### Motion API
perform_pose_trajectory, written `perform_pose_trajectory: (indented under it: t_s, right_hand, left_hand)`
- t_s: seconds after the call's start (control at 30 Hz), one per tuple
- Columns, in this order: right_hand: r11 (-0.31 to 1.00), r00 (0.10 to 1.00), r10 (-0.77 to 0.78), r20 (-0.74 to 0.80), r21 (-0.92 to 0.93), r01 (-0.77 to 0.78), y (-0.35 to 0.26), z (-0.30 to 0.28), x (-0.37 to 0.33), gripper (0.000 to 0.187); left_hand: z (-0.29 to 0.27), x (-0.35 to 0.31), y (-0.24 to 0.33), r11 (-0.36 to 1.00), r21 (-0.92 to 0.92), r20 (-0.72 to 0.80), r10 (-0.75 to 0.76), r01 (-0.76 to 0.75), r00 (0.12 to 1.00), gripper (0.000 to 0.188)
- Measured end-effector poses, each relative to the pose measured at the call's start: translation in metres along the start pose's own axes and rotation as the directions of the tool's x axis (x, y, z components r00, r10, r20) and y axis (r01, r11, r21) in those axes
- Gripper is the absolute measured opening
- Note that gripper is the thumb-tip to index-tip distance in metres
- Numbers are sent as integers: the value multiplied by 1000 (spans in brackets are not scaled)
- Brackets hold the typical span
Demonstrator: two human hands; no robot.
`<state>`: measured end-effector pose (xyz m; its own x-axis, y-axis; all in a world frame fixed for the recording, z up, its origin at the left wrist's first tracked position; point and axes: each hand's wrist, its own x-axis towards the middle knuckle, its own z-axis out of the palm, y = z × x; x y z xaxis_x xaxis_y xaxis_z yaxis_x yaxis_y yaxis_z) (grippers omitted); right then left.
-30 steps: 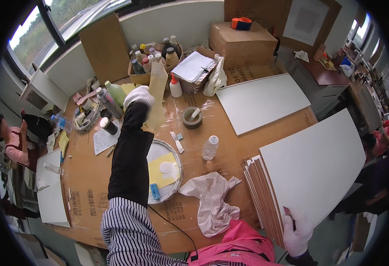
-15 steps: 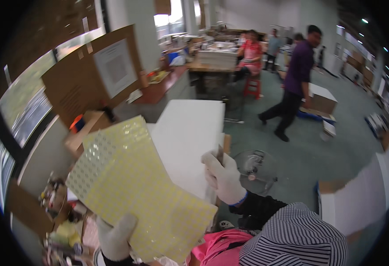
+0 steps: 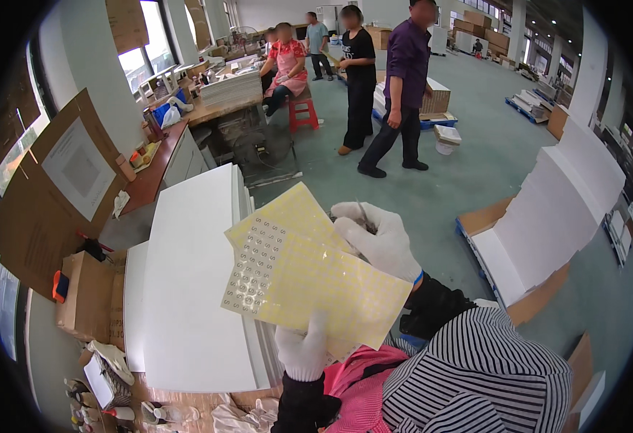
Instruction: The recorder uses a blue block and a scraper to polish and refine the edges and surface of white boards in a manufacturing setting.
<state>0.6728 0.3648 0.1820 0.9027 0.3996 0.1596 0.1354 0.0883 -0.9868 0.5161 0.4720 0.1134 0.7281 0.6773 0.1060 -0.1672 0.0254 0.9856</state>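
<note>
My left hand [image 3: 301,356] pinches the yellow sheets [image 3: 334,278] low, maybe so they won't flop; beside them my right hand [image 3: 387,242] grips a thin thing [image 3: 362,212].

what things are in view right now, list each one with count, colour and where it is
sheets: at least two, pale yellow, centre
boards: one stack, white, left of the sheets
box: one, brown, left
poster: one, white, far left
table: one, brown, bottom left
cloth: one, pale, bottom edge
stool: one, red, upper middle
people: at least five, mixed clothing, upper middle
bucket: one, white, right of nearest walker
floor: one, grey-green, middle and right
thin tool: one, dark, right hand
left hand: one, white glove, at sheets' lower edge
right hand: one, white glove, beside sheets' right side
</note>
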Motion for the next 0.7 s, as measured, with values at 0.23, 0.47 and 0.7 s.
perform_pose_trajectory:
  t_s: [0.23,0.47,0.7]
  right_hand:
    - [974,984,-167,-63,-167,154,35,-38,30,30]
    - [912,972,-189,-137,-391,122,62,-110,74,24]
    - [927,979,133,-153,-331,-178,86,-184,111,26]
  left_hand:
    - [50,26,-25,984,172,35,39,-44,999,29]
    - [117,61,-65,997,18,186,-71,69,980,32]
    - [172,99,-114,954,-123,390,-208,275,897,35]
